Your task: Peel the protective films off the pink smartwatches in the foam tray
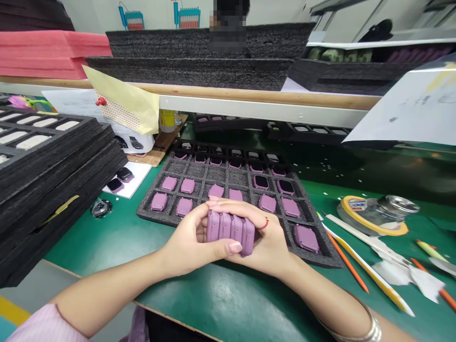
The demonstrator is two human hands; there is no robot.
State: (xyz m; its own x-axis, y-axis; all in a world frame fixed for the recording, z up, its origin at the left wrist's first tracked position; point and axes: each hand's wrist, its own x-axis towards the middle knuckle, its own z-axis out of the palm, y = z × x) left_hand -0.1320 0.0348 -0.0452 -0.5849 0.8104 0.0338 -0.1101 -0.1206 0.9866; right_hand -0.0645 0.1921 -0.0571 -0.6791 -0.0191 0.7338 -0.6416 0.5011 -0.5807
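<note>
Several purple smartwatch cases [231,228] stand side by side in a row, gripped between both my hands over the front of the foam tray. My left hand [188,242] closes on the row from the left, its thumb across the near side. From the right, my right hand [265,237] wraps round the same row, a red ring on one finger; some of its fingertips are hidden. Beneath and beyond, the black foam tray [171,168] has square pockets. More purple watch cases [306,237] lie in them, some showing dark screens [261,182], others turned back up.
Stacked black foam trays [103,156] rise at left, beside two watches on white paper [137,175]. At right lie a glass bottle with a metal top [381,213], a tape roll [344,209], a toothbrush-like stick [374,270] and crumpled tissue [395,273]. A shelf [228,97] crosses behind.
</note>
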